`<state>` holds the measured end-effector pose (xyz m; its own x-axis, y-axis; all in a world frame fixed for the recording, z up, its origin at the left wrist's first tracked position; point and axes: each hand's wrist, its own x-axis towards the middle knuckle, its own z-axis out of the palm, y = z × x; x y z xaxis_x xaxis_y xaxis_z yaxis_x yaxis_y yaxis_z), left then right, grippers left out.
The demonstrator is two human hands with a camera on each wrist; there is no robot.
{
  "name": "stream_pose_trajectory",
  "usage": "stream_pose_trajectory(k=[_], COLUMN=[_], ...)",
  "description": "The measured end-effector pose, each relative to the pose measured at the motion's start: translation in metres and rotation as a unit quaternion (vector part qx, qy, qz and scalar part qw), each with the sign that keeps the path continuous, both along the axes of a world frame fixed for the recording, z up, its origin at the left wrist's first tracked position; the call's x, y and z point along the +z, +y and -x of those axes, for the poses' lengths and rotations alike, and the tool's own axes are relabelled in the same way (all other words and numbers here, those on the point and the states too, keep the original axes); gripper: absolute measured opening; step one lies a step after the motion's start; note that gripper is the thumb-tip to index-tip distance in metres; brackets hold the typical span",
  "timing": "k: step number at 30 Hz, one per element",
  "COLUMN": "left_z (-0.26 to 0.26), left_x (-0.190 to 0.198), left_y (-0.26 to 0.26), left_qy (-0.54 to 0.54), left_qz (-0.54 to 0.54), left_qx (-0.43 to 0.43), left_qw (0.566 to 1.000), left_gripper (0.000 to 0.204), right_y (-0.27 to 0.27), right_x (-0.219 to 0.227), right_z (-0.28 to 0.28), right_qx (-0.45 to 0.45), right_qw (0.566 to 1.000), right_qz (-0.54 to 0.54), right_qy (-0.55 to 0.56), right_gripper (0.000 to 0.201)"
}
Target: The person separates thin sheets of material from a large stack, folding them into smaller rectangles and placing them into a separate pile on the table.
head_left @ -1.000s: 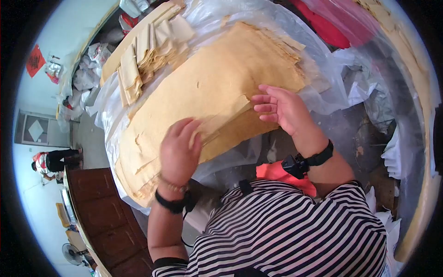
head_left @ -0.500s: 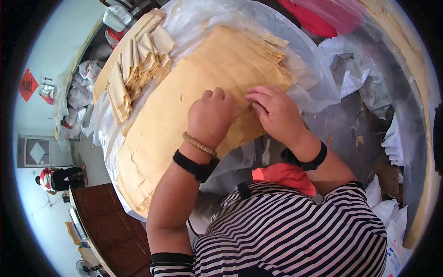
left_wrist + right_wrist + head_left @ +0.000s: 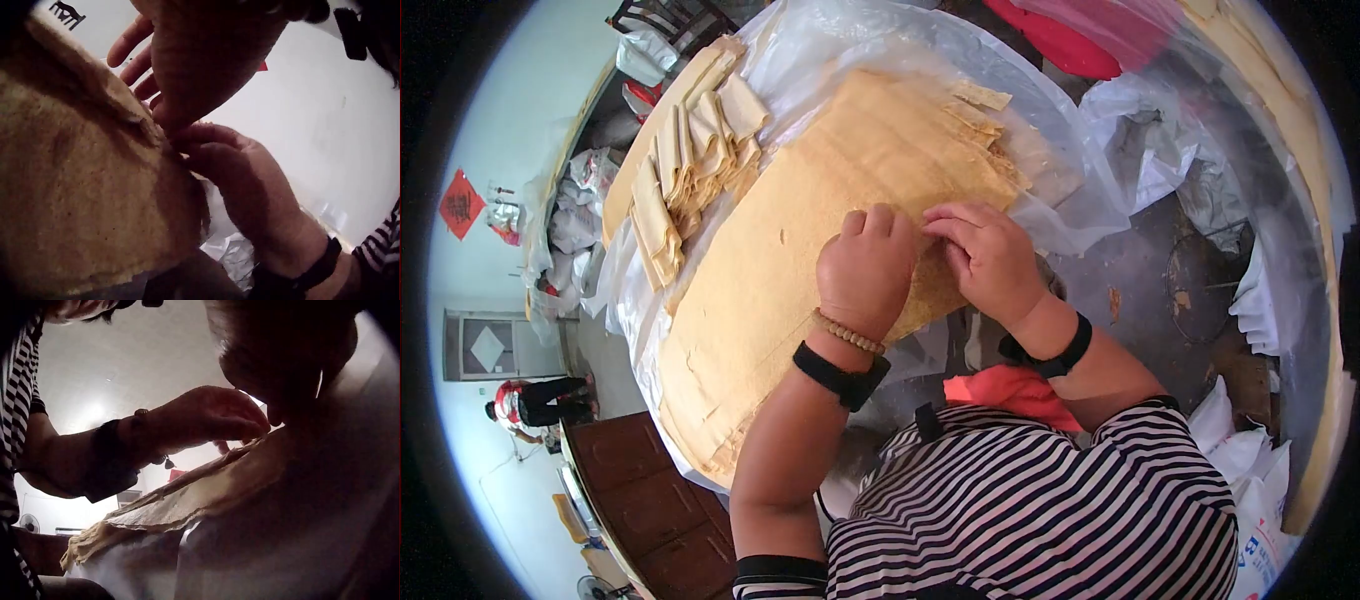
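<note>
Large tan sheets (image 3: 800,215) lie in a broad, layered stack. At its near edge, the left hand (image 3: 866,270) has its fingers bent over the sheet. Close to its right, the right hand (image 3: 992,262) pinches the same edge between thumb and fingers. The left wrist view shows the left hand (image 3: 200,62) above the right hand (image 3: 256,187), their thumbs almost meeting at the edge. Seen from the right wrist, the left hand (image 3: 212,415) grips the rim of the layers (image 3: 181,503); the right hand's fingertips are mostly dark.
Folded tan pieces (image 3: 658,205) lie at the stack's far left, over clear plastic sheeting (image 3: 860,40). Red cloth (image 3: 1010,390) is by the striped shirt. White sacks (image 3: 1250,470) stand at right, a brown cabinet (image 3: 645,490) at lower left. Another person (image 3: 535,405) is in the background.
From apart and spread, the hands have come together at the sheet's near edge. The left hand moved right and its fingers bent; the right hand's fingers closed. The head view has shifted slightly.
</note>
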<state>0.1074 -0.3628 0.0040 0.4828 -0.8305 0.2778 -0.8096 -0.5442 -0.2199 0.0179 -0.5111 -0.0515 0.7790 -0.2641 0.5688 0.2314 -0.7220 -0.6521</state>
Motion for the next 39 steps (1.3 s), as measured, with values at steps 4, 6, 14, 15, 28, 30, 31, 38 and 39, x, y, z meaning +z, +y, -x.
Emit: stream_pose_trajectory(k=[4, 6, 14, 15, 28, 30, 31, 38, 39], left_z=[0.001, 0.0, -0.015, -0.014, -0.02, -0.022, -0.025, -0.048, -0.05], left_x=[-0.001, -0.001, 0.001, 0.001, 0.02, 0.019, 0.017, 0.012, 0.009], left_y=[-0.009, -0.01, -0.005, -0.004, -0.014, -0.018, -0.02, -0.012, -0.01], left_qy=[0.0, -0.011, 0.085, 0.078, 0.037, 0.02, 0.016, 0.083, 0.092], left_qz=[-0.03, -0.041, 0.133, 0.13, -0.101, -0.132, -0.136, 0.018, 0.068], left_qx=[0.014, 0.021, 0.102, 0.082, 0.014, 0.009, 0.006, 0.061, 0.066], left_qw=[0.999, 0.999, 0.982, 0.985, 0.994, 0.991, 0.991, 0.994, 0.991], left_gripper=[0.015, 0.014, 0.008, 0.008, 0.011, 0.011, 0.011, 0.014, 0.013], right_y=[-0.003, -0.003, -0.003, -0.003, -0.005, -0.004, -0.004, -0.006, -0.006], right_x=[0.001, 0.002, -0.001, -0.001, 0.0, -0.005, -0.007, -0.001, -0.001], right_z=[0.0, 0.001, 0.001, 0.001, 0.004, 0.003, 0.003, 0.004, 0.004], right_qx=[0.005, 0.004, 0.001, 0.003, 0.013, 0.01, 0.009, 0.016, 0.016], right_qw=[1.0, 1.0, 1.0, 1.0, 0.999, 1.0, 1.0, 0.999, 0.999], right_qz=[-0.002, 0.002, -0.001, 0.003, 0.031, 0.027, 0.025, 0.042, 0.038], right_qy=[-0.002, -0.002, -0.014, -0.011, 0.002, -0.001, -0.004, 0.011, 0.013], right_gripper=[0.021, 0.02, 0.024, 0.024, 0.027, 0.027, 0.027, 0.022, 0.021])
